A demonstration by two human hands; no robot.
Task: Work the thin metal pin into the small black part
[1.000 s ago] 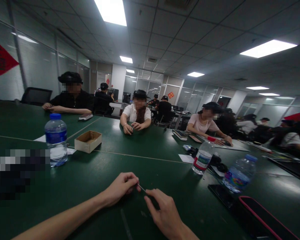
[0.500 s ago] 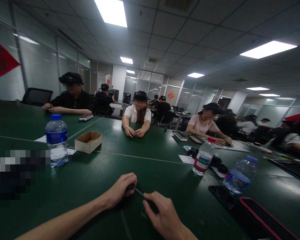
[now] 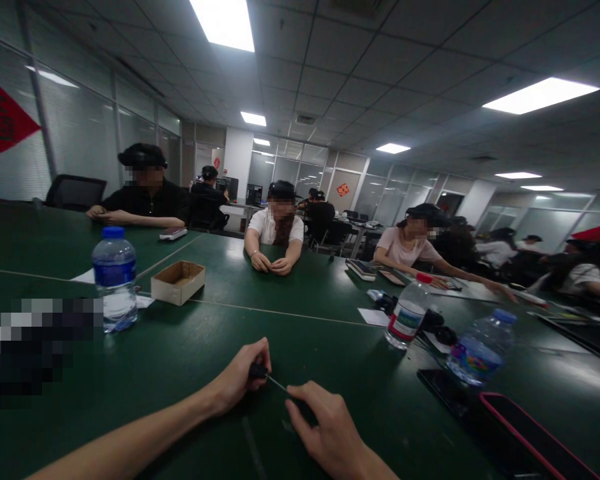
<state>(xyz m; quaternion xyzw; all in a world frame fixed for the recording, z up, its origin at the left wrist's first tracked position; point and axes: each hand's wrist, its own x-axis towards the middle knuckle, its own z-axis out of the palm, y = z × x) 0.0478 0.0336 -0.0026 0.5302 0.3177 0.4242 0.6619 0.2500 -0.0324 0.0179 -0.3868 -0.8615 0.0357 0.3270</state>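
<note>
Head view: left grip [image 3: 243, 377] around a small black part [image 3: 258, 371], right grip [image 3: 327, 417] pinching a thin metal shaft [image 3: 277, 383].
The black part, hidden a second ago, now shows, the shaft running to it; beyond the right grip, a red-capped bottle [image 3: 409, 310] carries a label [image 3: 405, 323] too small to read.

Box [image 3: 180, 291] set on table [image 3: 305, 290]; bottle [image 3: 115, 277] placed left of it, second bottle [image 3: 407, 315] right; left hand [image 3: 244, 375], right hand [image 3: 327, 413] held front-right.

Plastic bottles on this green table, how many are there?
3 visible: a blue-capped bottle at left, beside the open box; a red-capped bottle at right; and another blue-capped bottle farther right. More may be hidden farther back.
</note>
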